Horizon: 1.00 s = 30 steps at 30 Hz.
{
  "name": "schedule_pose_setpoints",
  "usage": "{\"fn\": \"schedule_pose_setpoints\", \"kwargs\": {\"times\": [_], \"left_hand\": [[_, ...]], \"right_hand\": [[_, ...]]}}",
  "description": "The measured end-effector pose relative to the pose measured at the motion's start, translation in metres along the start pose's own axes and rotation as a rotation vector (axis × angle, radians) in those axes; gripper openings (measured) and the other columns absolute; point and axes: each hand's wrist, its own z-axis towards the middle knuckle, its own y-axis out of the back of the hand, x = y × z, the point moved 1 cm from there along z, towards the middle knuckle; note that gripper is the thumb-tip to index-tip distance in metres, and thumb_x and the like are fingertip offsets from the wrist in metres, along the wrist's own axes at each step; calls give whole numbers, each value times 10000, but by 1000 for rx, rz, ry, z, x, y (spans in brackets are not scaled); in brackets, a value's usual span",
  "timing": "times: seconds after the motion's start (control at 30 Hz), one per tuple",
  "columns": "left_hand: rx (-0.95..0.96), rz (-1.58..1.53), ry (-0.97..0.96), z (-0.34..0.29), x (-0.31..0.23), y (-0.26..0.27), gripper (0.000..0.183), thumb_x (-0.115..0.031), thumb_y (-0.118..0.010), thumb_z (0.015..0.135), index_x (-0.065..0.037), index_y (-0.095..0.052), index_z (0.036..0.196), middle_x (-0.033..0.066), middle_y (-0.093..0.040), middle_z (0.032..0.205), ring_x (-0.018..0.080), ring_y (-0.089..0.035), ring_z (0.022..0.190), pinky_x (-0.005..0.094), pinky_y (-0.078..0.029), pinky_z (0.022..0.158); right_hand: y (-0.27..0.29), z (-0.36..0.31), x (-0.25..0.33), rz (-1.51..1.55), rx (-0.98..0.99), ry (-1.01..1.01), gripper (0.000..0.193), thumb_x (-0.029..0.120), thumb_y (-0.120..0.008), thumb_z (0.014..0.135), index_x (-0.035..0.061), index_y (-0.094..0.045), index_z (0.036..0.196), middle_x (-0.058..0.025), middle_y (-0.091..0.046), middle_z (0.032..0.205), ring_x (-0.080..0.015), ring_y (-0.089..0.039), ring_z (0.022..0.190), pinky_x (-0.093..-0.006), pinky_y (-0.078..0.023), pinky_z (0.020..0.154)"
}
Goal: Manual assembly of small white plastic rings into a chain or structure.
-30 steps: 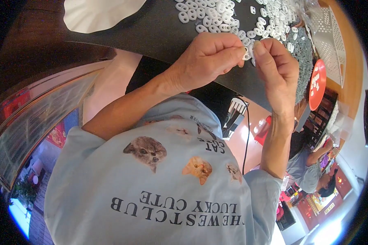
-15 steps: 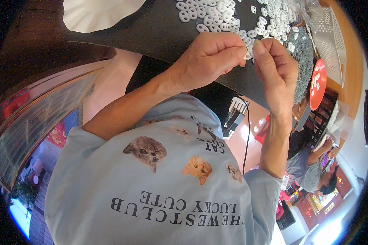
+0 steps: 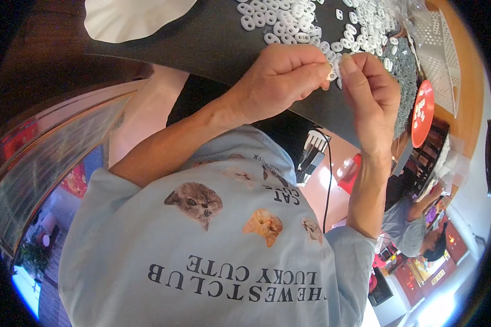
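Observation:
My left hand (image 3: 289, 76) is closed in a pinch on a small white oval piece with two holes (image 3: 331, 76), which shows at the fingertips. Close beside it, my right hand (image 3: 372, 92) has its thumb pressed against the curled forefinger; whatever lies between them is hidden. A narrow gap parts the two hands' fingertips. Just beyond them, several like white two-holed pieces (image 3: 289, 27) lie loose in a spread on the dark mat (image 3: 202, 54).
A heap of small dark grey bits (image 3: 406, 82) lies right of my right hand. Beyond it are a red dish (image 3: 423, 122) with small white bits and a white perforated basket (image 3: 444, 60). A white wavy-edged dish (image 3: 131, 22) stands far left. Another person (image 3: 412, 229) sits at right.
My right hand has shifted slightly to the right, widening the gap between the fingertips. The left hand has stayed almost in place, still pinching the white piece.

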Motion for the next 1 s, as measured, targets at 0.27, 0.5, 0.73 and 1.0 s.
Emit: {"fn": "schedule_pose_setpoints", "kwargs": {"times": [0.27, 0.5, 0.73, 1.0], "left_hand": [[-23, -9, 4, 1, 0, -1, 255, -205, -527, 952, -34, -603, 780, -42, -469, 596, 32, -426, 533, 209, -329, 467], [-9, 1, 30, 2, -2, 0, 249, -212, -525, 949, -35, -608, 795, -41, -473, 598, 29, -426, 539, 206, -330, 475], [12, 17, 78, -1, -6, 1, 253, -217, -516, 948, -31, -608, 803, -37, -467, 611, 29, -420, 557, 205, -323, 489], [82, 23, 38, -1, -7, 1, 265, -203, -496, 968, 13, -612, 868, -33, -466, 629, 17, -368, 526, 183, -288, 470]], "right_hand": [[-8, 0, -1, 43, -24, 3, 212, 223, -584, 953, 54, -581, 825, 82, -439, 643, -5, -334, 555, -187, -226, 486], [-3, -1, -1, -101, -27, 69, 216, 216, -571, 960, 48, -577, 824, 74, -454, 658, -13, -356, 569, -191, -247, 501], [17, 1, 2, 87, 161, -100, 192, 196, -572, 954, 29, -605, 865, 48, -497, 667, -15, -377, 561, -183, -256, 497], [25, 7, 1, 105, 235, -158, 195, 200, -586, 945, 17, -610, 881, 42, -503, 653, -2, -349, 499, -175, -223, 437]]}}
